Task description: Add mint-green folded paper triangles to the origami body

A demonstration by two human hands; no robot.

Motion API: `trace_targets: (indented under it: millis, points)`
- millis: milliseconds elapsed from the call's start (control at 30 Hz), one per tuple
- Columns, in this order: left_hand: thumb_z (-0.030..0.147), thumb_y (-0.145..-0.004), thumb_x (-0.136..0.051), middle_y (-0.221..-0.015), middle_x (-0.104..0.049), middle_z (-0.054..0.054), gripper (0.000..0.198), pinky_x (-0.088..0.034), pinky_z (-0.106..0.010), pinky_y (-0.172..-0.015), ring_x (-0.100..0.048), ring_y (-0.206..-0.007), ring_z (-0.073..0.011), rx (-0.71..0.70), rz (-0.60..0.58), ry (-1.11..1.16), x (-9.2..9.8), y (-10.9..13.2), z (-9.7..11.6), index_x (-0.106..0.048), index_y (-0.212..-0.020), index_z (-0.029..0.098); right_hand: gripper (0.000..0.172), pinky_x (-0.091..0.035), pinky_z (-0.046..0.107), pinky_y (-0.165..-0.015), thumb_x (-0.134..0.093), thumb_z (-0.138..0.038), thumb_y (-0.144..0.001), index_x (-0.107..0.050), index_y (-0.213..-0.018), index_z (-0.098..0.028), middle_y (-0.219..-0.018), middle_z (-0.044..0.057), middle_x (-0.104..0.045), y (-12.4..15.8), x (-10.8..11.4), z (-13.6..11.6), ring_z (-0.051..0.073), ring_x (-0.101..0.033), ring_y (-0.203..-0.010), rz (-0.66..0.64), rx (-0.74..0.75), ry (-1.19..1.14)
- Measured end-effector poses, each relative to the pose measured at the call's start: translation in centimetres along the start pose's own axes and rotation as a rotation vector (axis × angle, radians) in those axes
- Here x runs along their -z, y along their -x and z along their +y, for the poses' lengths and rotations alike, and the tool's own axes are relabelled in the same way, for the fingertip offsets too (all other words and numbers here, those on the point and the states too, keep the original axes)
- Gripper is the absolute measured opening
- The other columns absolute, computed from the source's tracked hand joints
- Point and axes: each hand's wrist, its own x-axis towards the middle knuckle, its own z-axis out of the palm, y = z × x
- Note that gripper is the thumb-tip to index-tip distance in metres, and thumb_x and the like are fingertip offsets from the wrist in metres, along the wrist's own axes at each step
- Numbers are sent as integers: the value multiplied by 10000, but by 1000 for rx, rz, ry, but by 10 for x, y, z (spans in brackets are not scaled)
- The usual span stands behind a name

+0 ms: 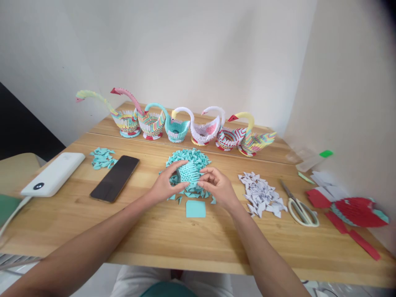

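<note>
A partly cylindrical turquoise model [189, 173] built of interlocked folded-paper pieces is held up over the middle of the table. My left hand [165, 181] grips it from the left, with thumb below and fingers above. At its right edge my right hand [216, 184] is closed, thumb and fingertips pressed against the model. Whether a loose piece sits between those fingertips cannot be made out. Behind and under the model spreads a heap of loose turquoise paper triangles [188, 155]. A flat turquoise paper sheet [195, 209] lies just in front.
Several folded-paper swans [176, 130] line the back of the wooden table [185, 247]. To the left lie a phone [115, 178], a white power bank [54, 174] and more turquoise triangles [103, 158]. On the right are white paper triangles [262, 194], scissors [299, 206] and a red paper model [355, 211].
</note>
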Motion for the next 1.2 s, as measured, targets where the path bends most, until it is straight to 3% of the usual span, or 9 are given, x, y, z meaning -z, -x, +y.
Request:
trace_targets:
  millis: [133, 300, 833, 1000, 1200]
  points:
    - [431, -799, -726, -1419, -542, -136, 661, -480, -401, -1015, -552, -1255, -288, 59, 45, 93, -3, -1, -4, -498, -1383, 220, 409, -475, 287, -657, -801, -429, -717, -652, -1035, -219, -805, 15, -704, 2, -9, -3, 158, -623, -719, 84, 19, -16]
    - [458, -794, -727, -1371, -561, -133, 686, -491, -386, -984, -593, -1158, -253, 95, 55, 174, -5, -1, -6, -478, -1382, 208, 434, -486, 285, -658, -781, -535, -706, -705, -972, -200, -777, 20, -677, 4, -15, -5, 156, -614, -712, 40, -77, -124]
    - [449, -774, -748, -1403, -551, -123, 679, -479, -385, -1011, -574, -1216, -272, 81, 82, 169, -11, 0, -5, -506, -1368, 227, 397, -436, 256, -607, -813, -552, -639, -671, -717, -191, -668, -11, -590, 6, -23, -3, 124, -501, -633, 54, -147, -186]
    - [448, -779, -745, -1441, -526, -132, 684, -465, -400, -1043, -547, -1273, -289, 64, 87, 129, -12, 1, -3, -505, -1380, 227, 361, -370, 238, -560, -782, -529, -698, -661, -736, -190, -634, -29, -536, 6, -23, 2, 106, -432, -586, 70, -83, -100]
    - [446, -790, -736, -1485, -491, -142, 690, -446, -416, -1078, -514, -1322, -295, 40, 94, 109, -12, 1, -4, -494, -1396, 220, 312, -400, 258, -615, -736, -508, -757, -674, -752, -202, -697, -3, -594, 7, -25, 5, 138, -492, -652, 109, 12, 2]
